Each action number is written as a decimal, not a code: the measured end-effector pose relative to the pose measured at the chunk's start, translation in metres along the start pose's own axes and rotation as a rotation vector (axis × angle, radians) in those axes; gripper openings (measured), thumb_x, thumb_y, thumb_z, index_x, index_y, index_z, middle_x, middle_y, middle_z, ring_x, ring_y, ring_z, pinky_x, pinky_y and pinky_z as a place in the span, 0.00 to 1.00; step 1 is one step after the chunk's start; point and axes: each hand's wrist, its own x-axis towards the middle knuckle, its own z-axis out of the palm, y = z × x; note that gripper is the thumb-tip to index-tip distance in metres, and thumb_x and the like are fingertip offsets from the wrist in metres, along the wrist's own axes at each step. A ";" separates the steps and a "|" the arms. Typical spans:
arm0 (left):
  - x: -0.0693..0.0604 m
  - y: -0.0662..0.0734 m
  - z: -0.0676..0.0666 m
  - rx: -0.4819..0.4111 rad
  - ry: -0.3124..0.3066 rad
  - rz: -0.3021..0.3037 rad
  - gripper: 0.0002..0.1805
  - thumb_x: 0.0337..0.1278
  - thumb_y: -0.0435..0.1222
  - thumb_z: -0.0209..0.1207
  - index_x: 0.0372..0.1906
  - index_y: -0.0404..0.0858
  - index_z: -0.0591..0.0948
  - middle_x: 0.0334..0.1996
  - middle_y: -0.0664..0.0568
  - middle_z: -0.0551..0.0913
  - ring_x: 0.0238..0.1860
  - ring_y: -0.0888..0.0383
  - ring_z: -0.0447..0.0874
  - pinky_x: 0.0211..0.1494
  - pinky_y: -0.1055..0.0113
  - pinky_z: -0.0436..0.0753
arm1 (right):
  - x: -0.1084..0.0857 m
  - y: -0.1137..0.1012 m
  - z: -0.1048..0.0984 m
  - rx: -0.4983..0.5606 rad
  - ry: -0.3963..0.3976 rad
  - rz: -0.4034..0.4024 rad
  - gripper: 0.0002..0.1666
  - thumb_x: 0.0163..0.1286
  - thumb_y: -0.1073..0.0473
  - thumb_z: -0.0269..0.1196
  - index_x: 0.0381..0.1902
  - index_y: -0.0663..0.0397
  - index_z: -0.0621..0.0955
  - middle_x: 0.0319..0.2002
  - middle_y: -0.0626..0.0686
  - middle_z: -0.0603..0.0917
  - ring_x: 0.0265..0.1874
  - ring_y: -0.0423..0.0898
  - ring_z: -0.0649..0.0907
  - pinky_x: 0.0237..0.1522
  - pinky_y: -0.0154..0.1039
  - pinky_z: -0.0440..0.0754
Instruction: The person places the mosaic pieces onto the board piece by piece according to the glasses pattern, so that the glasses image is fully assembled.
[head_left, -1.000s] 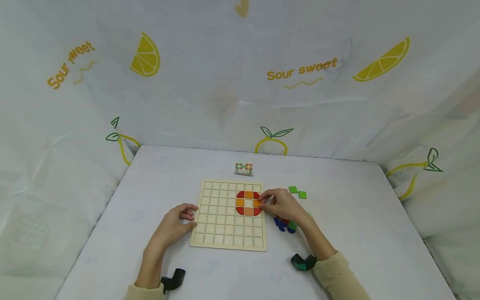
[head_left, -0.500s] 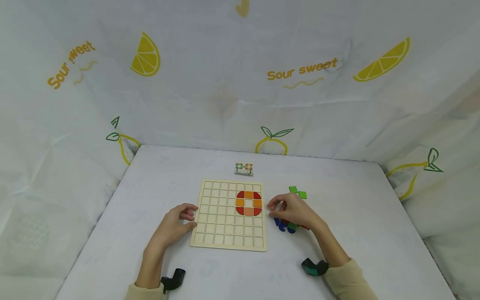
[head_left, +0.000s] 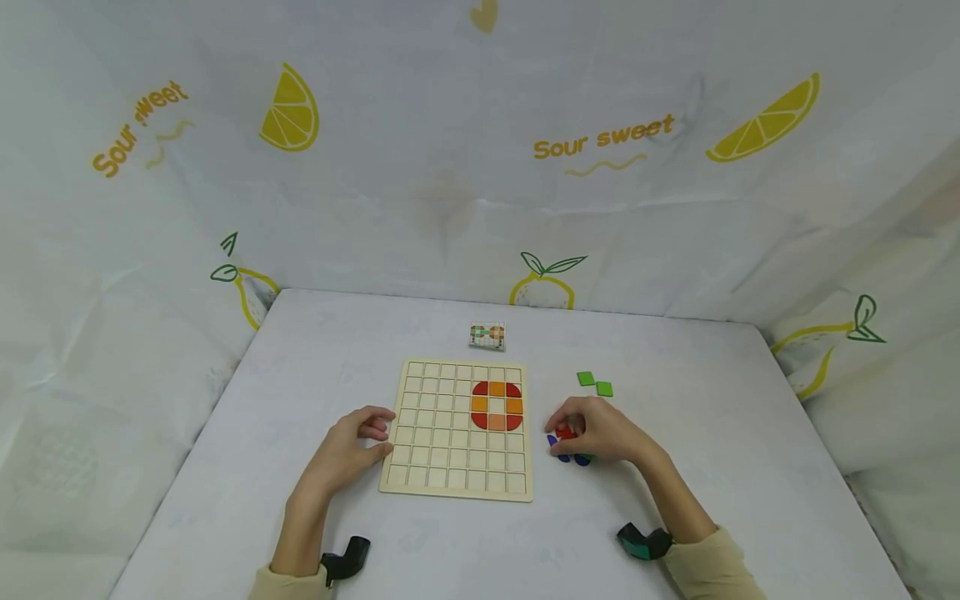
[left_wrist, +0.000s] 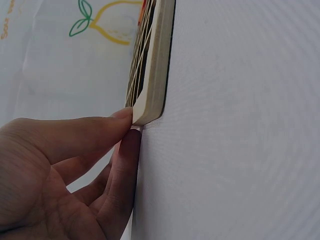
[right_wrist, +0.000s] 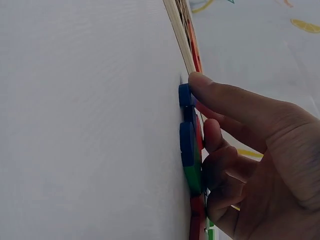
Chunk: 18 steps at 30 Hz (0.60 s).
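"Left side?"
"I find the left hand (head_left: 351, 446) touching the board's (head_left: 442, 467) left edge, thumb and fingers apart."
"Right?"
"Right hand (head_left: 602, 429) at the pieces (head_left: 582, 460), thumb and fingertips apart; contact I cannot tell. A strip of table (head_left: 542, 479) separates pieces from the board's right edge."

The words "Sour sweet" (head_left: 603, 137) stand in orange-yellow on the white cloth (head_left: 420, 108), right of the middle, sloping slightly upward. The same two words (head_left: 139, 129) appear again on its left part, slanting steeply. In the left wrist view, orange lettering (left_wrist: 5, 22) on the cloth is sideways, cut off and unclear. Nothing else can be read.
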 end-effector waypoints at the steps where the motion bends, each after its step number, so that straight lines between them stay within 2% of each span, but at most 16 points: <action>1: 0.000 0.000 0.000 0.000 0.000 -0.002 0.23 0.60 0.27 0.73 0.61 0.36 0.85 0.49 0.45 0.87 0.50 0.55 0.89 0.54 0.61 0.83 | 0.000 0.000 0.000 -0.004 0.000 0.000 0.14 0.61 0.51 0.82 0.44 0.46 0.92 0.36 0.45 0.86 0.30 0.38 0.74 0.31 0.30 0.72; 7: 0.000 0.000 0.000 -0.006 0.002 -0.004 0.23 0.61 0.27 0.73 0.61 0.36 0.85 0.50 0.45 0.87 0.50 0.55 0.89 0.54 0.61 0.83 | 0.001 0.000 0.002 -0.043 0.021 0.018 0.13 0.62 0.50 0.82 0.42 0.44 0.92 0.37 0.43 0.87 0.32 0.39 0.74 0.33 0.31 0.72; 18: 0.000 -0.001 0.000 0.005 0.002 0.005 0.23 0.61 0.28 0.73 0.61 0.36 0.85 0.50 0.46 0.87 0.50 0.55 0.89 0.54 0.61 0.83 | 0.002 0.001 0.004 -0.055 0.039 0.021 0.14 0.60 0.48 0.83 0.41 0.43 0.92 0.34 0.43 0.84 0.29 0.39 0.74 0.31 0.31 0.71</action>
